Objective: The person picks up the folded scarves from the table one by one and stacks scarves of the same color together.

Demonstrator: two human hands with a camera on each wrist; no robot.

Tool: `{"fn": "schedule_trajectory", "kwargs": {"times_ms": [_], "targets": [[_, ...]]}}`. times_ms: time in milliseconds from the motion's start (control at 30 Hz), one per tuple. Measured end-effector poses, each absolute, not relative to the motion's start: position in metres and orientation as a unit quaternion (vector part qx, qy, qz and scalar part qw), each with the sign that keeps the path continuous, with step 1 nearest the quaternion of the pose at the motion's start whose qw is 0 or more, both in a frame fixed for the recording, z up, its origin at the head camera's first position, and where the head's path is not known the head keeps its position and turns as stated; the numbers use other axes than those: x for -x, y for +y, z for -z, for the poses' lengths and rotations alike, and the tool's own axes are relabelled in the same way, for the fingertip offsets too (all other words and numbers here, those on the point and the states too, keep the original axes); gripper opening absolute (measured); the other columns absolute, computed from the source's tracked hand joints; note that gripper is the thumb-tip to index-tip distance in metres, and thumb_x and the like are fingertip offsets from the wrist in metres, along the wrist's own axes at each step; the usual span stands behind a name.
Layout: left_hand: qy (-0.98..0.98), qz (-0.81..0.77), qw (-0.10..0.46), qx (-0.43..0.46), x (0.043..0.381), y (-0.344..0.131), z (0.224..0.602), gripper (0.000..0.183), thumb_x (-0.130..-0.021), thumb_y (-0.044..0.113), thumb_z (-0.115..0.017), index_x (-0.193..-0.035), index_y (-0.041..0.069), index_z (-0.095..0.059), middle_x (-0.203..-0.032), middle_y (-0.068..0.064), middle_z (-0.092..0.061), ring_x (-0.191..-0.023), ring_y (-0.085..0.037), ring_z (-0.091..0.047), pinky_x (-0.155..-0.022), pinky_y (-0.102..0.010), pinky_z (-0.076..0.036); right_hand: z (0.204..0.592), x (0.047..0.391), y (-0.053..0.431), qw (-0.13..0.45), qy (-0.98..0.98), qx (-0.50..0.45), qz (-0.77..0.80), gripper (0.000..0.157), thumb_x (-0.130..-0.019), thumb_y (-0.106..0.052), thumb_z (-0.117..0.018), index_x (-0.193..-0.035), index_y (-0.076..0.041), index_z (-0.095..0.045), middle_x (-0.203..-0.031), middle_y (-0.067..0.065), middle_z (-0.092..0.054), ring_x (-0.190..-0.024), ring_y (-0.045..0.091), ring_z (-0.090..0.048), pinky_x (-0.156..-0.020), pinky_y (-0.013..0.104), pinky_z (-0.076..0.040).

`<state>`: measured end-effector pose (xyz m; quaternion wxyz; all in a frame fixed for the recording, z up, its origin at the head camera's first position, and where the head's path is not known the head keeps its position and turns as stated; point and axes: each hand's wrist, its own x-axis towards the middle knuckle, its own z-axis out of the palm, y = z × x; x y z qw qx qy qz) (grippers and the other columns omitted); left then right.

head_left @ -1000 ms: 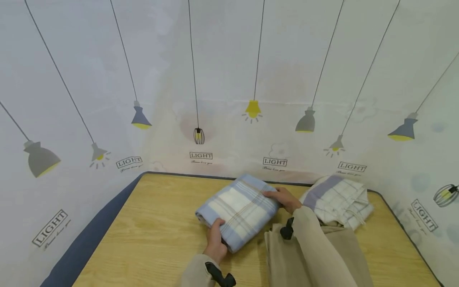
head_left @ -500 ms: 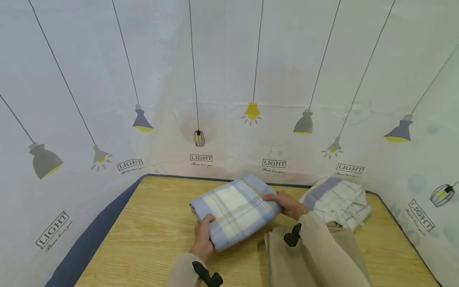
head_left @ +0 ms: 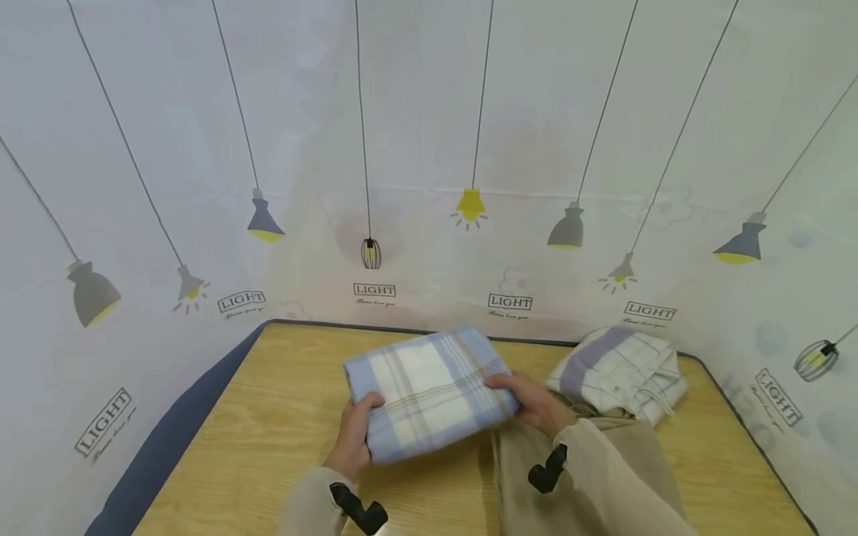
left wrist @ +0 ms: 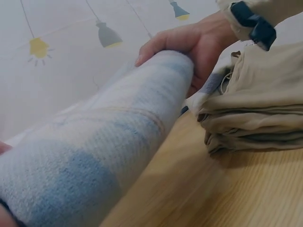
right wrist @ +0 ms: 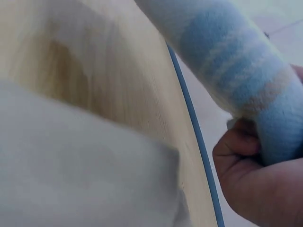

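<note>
Both hands hold a folded plaid cloth (head_left: 429,387), blue and white with thin brown lines, like a scarf or small blanket. My left hand (head_left: 351,435) grips its near left corner, thumb on top and fingers underneath. At the right edge my right hand (head_left: 529,402) pinches it the same way, thumb over the fold. In the left wrist view the folded cloth (left wrist: 104,137) is raised above the wood, its rounded fold facing the camera. The right wrist view shows the right hand (right wrist: 260,179) curled around the end of the cloth (right wrist: 236,61).
A folded khaki stack of cloth (head_left: 590,469) lies under the right forearm. Behind it sits a crumpled white cloth (head_left: 620,372) with a purple band and drawstring. The wooden table (head_left: 268,417) has a dark blue edge, and a lamp-printed curtain (head_left: 429,149) stands around it.
The plaid cloth has turned, its left end swinging left and away, now lying more square to the table. My left hand has moved left with it; the right hand keeps its grip, slightly lower.
</note>
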<state>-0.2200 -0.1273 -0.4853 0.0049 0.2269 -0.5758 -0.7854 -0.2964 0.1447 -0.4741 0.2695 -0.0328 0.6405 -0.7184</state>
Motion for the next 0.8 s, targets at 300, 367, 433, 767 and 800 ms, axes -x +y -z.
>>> {"fn": "schedule_trajectory", "kwargs": {"times_ms": [300, 367, 433, 767, 800], "targets": [[-0.597, 0.778, -0.031, -0.192, 0.212, -0.147, 0.486, 0.057, -0.084, 0.016, -0.052, -0.137, 0.005, -0.035, -0.118, -0.009, -0.047, -0.103, -0.023, -0.044, -0.085, -0.033, -0.037, 0.474, 0.268, 0.13, 0.228, 0.653, -0.023, 0.722, 0.066, -0.088, -0.019, -0.061, -0.144, -0.009, -0.029, -0.106, 0.004, -0.055, -0.087, 0.016, -0.055, -0.077, 0.031, -0.046], [-0.602, 0.775, -0.036, -0.188, 0.21, -0.151, 0.487, 0.055, -0.084, 0.016, -0.052, -0.135, 0.005, -0.037, -0.114, -0.007, -0.05, -0.101, -0.021, -0.045, -0.084, -0.032, -0.038, 0.475, 0.261, 0.129, 0.227, 0.654, -0.018, 0.721, 0.064, -0.088, -0.019, -0.061, -0.142, -0.007, -0.029, -0.103, 0.003, -0.056, -0.086, 0.015, -0.056, -0.076, 0.03, -0.046], [-0.608, 0.772, -0.039, -0.184, 0.208, -0.154, 0.487, 0.054, -0.083, 0.015, -0.052, -0.135, 0.005, -0.038, -0.113, -0.007, -0.05, -0.101, -0.021, -0.046, -0.084, -0.032, -0.037, 0.475, 0.255, 0.128, 0.226, 0.655, -0.012, 0.721, 0.063, -0.087, -0.018, -0.061, -0.139, -0.005, -0.029, -0.1, 0.001, -0.057, -0.084, 0.013, -0.057, -0.075, 0.029, -0.047], [-0.634, 0.755, -0.056, -0.16, 0.198, -0.17, 0.488, 0.05, -0.084, 0.013, -0.051, -0.132, 0.004, -0.039, -0.1, -0.001, -0.054, -0.09, -0.016, -0.049, -0.079, -0.031, -0.04, 0.484, 0.228, 0.121, 0.168, 0.68, 0.027, 0.713, 0.084, -0.083, -0.012, -0.069, -0.15, -0.012, -0.017, -0.127, 0.018, -0.049, -0.093, 0.016, -0.058, -0.076, 0.032, -0.049], [-0.634, 0.755, -0.057, -0.157, 0.197, -0.171, 0.488, 0.049, -0.084, 0.013, -0.05, -0.131, 0.004, -0.039, -0.099, -0.001, -0.054, -0.089, -0.015, -0.049, -0.079, -0.031, -0.041, 0.487, 0.225, 0.12, 0.153, 0.687, 0.032, 0.71, 0.086, -0.082, -0.012, -0.07, -0.15, -0.011, -0.017, -0.129, 0.02, -0.048, -0.094, 0.016, -0.057, -0.077, 0.032, -0.049]]}}
